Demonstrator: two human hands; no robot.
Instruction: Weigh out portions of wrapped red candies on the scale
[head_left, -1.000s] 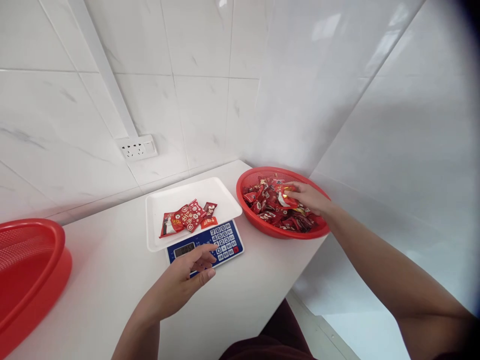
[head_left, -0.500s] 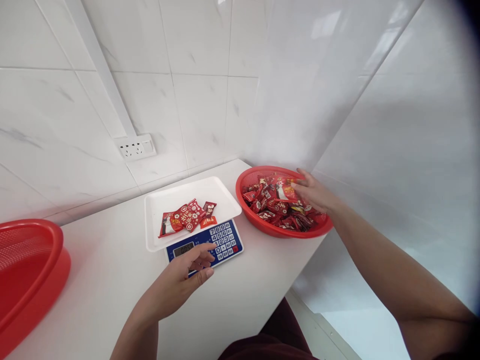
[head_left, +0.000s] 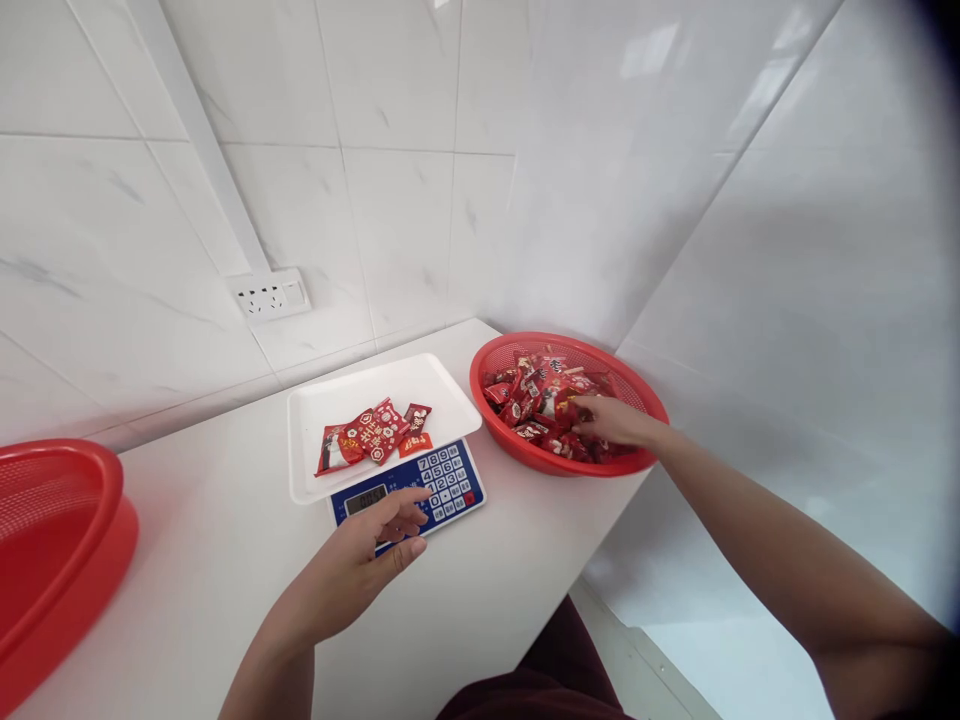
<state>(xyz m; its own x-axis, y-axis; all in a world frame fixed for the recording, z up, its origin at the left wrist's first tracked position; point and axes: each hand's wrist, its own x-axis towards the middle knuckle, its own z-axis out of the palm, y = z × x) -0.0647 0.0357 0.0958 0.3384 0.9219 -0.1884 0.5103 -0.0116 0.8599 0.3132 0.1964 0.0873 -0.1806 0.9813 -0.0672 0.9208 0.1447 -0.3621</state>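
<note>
A white tray (head_left: 442, 390) rests on a blue digital scale (head_left: 469, 470), with several red snack packets (head_left: 379, 430) lying on it. My left hand (head_left: 379, 535) hovers over the scale's near edge, fingers apart and bent a little, holding nothing. To the right stands a red mesh basket (head_left: 517, 455) filled with small red packets (head_left: 517, 400). Inside its right part is my right hand (head_left: 604, 420), palm down, its fingers curled against a red packet (head_left: 566, 408). The fingertips are partly hidden among the packets.
Another red basket (head_left: 112, 520) stands at the left edge of the white table (head_left: 195, 560). A socket panel (head_left: 268, 295) is on the tiled wall behind. The right-hand wall rises close beside the filled basket.
My right hand has moved down and left, deeper into the filled basket, and its fingers have closed on a packet. The packets there have shifted. My left hand has barely moved.
</note>
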